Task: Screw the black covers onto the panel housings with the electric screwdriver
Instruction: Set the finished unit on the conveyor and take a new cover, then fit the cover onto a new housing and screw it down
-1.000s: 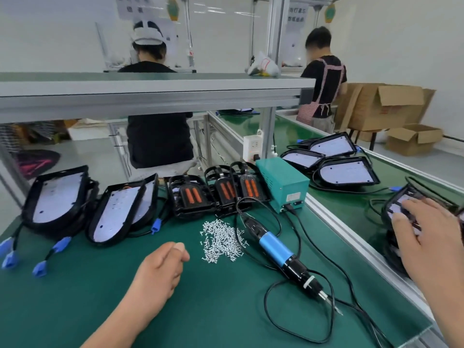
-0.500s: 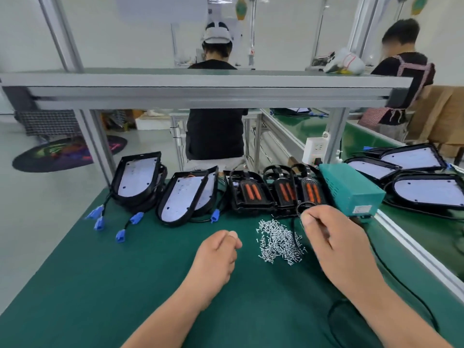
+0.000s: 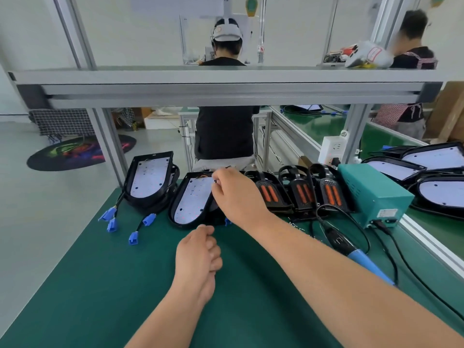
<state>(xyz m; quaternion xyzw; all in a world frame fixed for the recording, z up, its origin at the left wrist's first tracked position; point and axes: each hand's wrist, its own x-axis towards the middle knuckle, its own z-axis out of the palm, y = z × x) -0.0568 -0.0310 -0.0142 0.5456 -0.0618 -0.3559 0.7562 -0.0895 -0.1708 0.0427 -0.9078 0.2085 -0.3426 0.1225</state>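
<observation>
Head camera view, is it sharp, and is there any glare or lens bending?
Head view: wide-angle bending, the frame posts lean outward near the edges. Head view: light even and soft, only a faint shadow beside the left hand on the green mat. Head view: right hand slightly soft; no harsh glare on the white panel.

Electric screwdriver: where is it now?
Head view, right side: the electric screwdriver lies on the green mat in front of the teal power box, partly hidden by the right forearm.

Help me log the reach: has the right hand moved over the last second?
Yes. The right hand has swung left, away from the teal power box, across the black covers, to the panel housing rim.
</observation>
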